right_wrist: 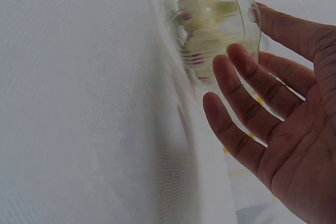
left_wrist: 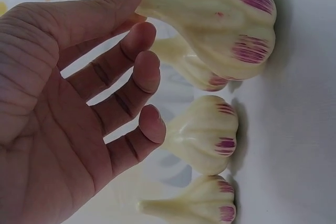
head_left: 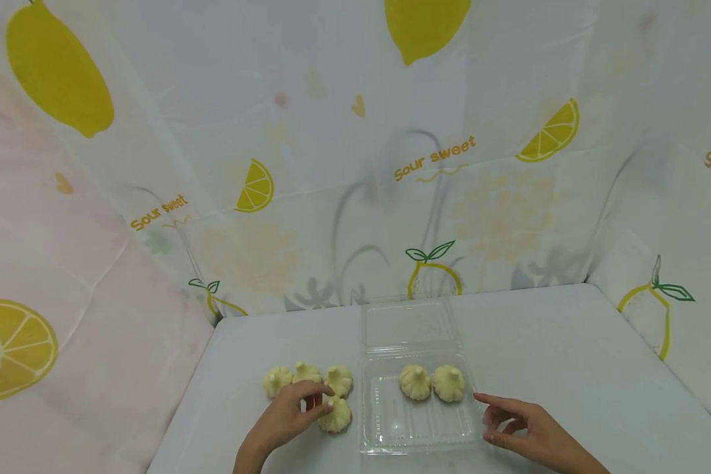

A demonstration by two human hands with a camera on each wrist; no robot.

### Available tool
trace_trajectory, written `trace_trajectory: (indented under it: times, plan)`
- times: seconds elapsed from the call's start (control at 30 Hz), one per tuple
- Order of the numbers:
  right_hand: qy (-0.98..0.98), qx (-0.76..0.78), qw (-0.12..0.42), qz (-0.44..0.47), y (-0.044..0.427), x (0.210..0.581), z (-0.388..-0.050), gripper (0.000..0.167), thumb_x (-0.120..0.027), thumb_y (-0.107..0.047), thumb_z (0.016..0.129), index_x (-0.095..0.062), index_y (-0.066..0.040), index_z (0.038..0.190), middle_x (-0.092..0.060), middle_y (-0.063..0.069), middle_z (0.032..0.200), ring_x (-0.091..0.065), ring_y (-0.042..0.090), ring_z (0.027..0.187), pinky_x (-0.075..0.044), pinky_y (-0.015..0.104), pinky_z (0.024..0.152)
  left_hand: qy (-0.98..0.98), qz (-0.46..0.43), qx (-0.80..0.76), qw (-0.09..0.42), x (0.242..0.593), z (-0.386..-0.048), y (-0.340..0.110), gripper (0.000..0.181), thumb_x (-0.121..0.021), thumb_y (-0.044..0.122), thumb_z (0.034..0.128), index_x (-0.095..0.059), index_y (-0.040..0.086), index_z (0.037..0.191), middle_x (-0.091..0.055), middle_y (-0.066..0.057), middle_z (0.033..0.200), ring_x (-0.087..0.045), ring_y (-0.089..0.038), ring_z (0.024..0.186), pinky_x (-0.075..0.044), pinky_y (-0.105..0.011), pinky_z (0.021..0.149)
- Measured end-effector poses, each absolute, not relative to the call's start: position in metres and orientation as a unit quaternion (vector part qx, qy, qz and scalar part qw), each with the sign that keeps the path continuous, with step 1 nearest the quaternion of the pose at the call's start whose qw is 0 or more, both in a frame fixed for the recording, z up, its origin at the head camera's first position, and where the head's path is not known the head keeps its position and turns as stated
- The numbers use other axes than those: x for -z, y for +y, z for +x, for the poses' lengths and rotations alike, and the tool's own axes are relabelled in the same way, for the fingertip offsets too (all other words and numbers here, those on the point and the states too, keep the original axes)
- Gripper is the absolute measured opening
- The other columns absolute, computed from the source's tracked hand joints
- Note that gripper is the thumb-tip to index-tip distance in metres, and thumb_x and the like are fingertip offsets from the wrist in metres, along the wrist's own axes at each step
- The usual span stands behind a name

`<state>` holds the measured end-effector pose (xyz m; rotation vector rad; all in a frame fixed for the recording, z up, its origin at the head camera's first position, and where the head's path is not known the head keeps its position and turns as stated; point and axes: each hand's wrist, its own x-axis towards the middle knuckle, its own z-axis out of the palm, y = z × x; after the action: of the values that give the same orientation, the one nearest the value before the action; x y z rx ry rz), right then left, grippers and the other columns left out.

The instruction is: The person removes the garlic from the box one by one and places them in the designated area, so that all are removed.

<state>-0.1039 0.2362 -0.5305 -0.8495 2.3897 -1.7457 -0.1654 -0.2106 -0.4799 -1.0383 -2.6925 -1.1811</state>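
Note:
Thumb and forefinger of my left hand (head_left: 288,416) pinch the stem of the nearest garlic bulb (head_left: 335,416), left of the clear plastic box. The left wrist view shows this bulb (left_wrist: 226,24) with purple streaks at its base, the left hand (left_wrist: 89,93) at its stem. Three more bulbs (head_left: 277,380) stand in a row just behind it. Inside the open box (head_left: 385,421), two bulbs (head_left: 415,382) sit side by side at the back right. My right hand (head_left: 524,429) is at the box's right edge, fingers bent; in the right wrist view the hand (right_wrist: 278,103) touches the rim (right_wrist: 254,14).
The box's clear lid (head_left: 411,324) lies folded back on the white table (head_left: 533,349). Behind and beside the table hangs a pale cloth (head_left: 308,250) printed with lemons.

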Motion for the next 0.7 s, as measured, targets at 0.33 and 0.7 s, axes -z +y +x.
trace_trajectory:
  times: [0.33,0.7]
  plan:
    - [0.779,0.564,0.026,-0.274,0.236,0.531,-0.104,0.052,-0.069,0.000,0.091,-0.051,0.002,0.140,-0.066,0.006,0.097,-0.064,0.004,0.087,-0.056,0.031,0.066,-0.862,-0.347,0.368,0.035,0.473,-0.168,-0.202,0.020,-0.076,0.018,0.0870,-0.071,0.008,0.104,-0.058,0.016,0.079,-0.053,0.000,0.070,-0.049,-0.025,0.061]
    - [0.780,0.563,0.028,-0.271,0.236,0.530,-0.103,0.053,-0.068,0.000,0.091,-0.049,0.004,0.140,-0.065,0.006,0.098,-0.064,0.006,0.088,-0.056,0.031,0.066,-0.852,-0.360,0.380,0.031,0.464,-0.171,-0.181,0.018,-0.074,0.020,0.0900,-0.070,0.020,0.107,-0.060,0.014,0.079,-0.053,-0.001,0.070,-0.049,-0.025,0.061]
